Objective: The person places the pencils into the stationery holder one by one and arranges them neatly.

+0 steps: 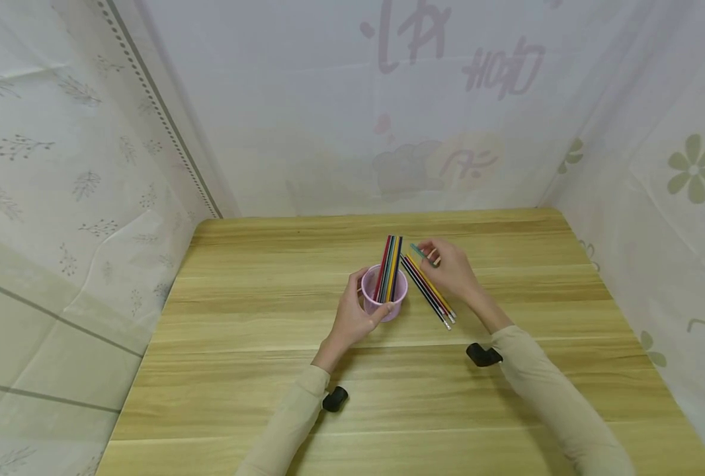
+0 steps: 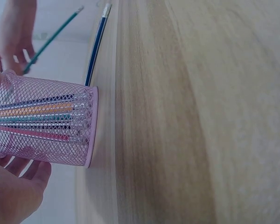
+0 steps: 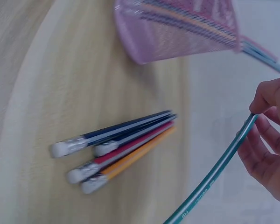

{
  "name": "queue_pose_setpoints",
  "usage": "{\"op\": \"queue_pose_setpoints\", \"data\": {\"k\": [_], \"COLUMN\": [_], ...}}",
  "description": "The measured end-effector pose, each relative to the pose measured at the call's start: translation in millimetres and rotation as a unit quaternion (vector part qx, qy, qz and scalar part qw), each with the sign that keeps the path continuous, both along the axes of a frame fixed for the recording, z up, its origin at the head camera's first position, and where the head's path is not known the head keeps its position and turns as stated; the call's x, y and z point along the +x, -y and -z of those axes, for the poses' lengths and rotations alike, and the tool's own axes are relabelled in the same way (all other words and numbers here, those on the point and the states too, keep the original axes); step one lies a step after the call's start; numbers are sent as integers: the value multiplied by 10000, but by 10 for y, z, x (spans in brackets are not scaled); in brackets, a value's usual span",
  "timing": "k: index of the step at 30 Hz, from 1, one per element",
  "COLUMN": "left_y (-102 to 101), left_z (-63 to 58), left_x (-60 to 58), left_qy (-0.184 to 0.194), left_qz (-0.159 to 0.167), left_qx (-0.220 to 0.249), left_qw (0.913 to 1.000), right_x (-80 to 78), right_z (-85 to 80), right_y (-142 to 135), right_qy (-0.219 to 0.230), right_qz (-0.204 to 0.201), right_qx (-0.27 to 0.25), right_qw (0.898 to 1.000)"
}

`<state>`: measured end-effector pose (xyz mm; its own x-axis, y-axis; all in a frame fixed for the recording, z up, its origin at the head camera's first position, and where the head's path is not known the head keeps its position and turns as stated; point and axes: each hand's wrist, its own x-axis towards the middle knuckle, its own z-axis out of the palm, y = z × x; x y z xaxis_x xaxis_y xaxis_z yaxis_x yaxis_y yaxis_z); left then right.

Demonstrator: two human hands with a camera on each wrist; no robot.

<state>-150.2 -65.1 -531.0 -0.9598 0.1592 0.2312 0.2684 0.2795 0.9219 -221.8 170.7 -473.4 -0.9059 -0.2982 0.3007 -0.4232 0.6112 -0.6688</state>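
A pink mesh pencil cup (image 2: 46, 151) stands upright on the table, and my left hand (image 1: 352, 318) grips it around its side. Several pencils (image 1: 391, 261) in red, green, yellow and dark blue lean inside it, eraser ends down in the left wrist view. My right hand (image 1: 452, 270) pinches a green pencil (image 3: 210, 175) near one end, held in the air just right of the cup. Beneath that hand lie several loose pencils (image 1: 426, 289), dark, red and yellow, side by side with white erasers toward me.
The wood-grain table (image 1: 239, 370) reaches back to a pale printed cloth wall (image 1: 305, 132), with more cloth at both sides. Black devices are on the left wrist (image 1: 335, 399) and the right wrist (image 1: 483, 355).
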Motion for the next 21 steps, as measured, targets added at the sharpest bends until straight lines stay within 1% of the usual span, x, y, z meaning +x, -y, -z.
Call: {"op": "queue_pose_setpoints", "data": {"k": [5,9,11,14,16,21], "left_y": [-6,-4,-4,-8,-10,-6], "left_z": [0,9,11,8,6,3], "left_x": [-1,-6,-6,-1,0,5], "left_qy": [-53,-97,-97,-57,-34,0], "left_qz": [8,17,2,-10,-6,9], "left_qx": [49,26,-10,-34,-21,56], "left_qw": [10000,9999,10000,10000,10000,10000], "right_x": [83,160,206,264,290,316], "right_z": [-221,-406,-505,-640,-722,-880], "right_y": [56,154,209,288,338,480], "right_qy": [-605,-1142,-1320,-1476,-1495,-1299], "right_qz": [-124,-367,-486,-595,-630,-674], "right_qx": [-358,-651,-776,-1035,-1259,-1903], "right_qw": [9975,9906,9870,9818,9787,9708]}}
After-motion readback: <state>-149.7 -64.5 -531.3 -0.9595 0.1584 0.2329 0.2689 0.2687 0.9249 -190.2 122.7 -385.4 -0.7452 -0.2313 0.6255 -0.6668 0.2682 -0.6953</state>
